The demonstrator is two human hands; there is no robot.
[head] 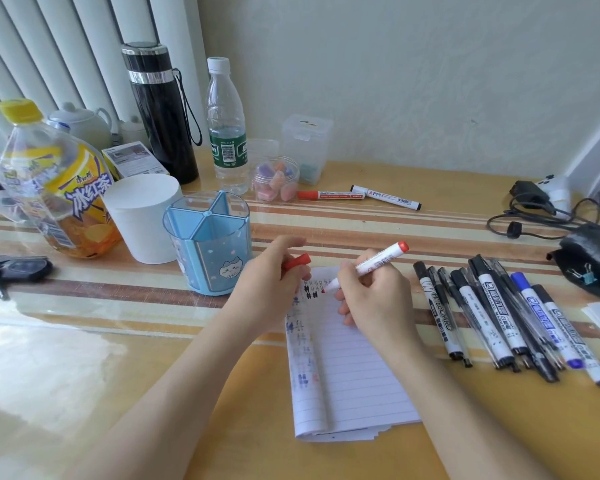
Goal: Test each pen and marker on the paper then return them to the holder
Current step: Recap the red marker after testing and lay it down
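My right hand (374, 299) grips an uncapped red marker (378, 259), its tip on the top of the lined paper pad (354, 375) beside earlier scribbles. My left hand (274, 282) holds the red cap (297, 261) and rests on the pad's upper left corner. The blue divided pen holder (210, 244) stands empty just left of my left hand. Several black and blue markers and pens (513, 317) lie in a row to the right of the pad. A red marker (329, 195) and a black marker (385, 197) lie farther back.
At the back left stand a white cup (142, 220), an iced tea bottle (52, 181), a black flask (160, 112), a water bottle (226, 126) and a jar of erasers (274, 180). Keys (11, 271) lie far left. Cables and a black pouch (589, 261) sit far right.
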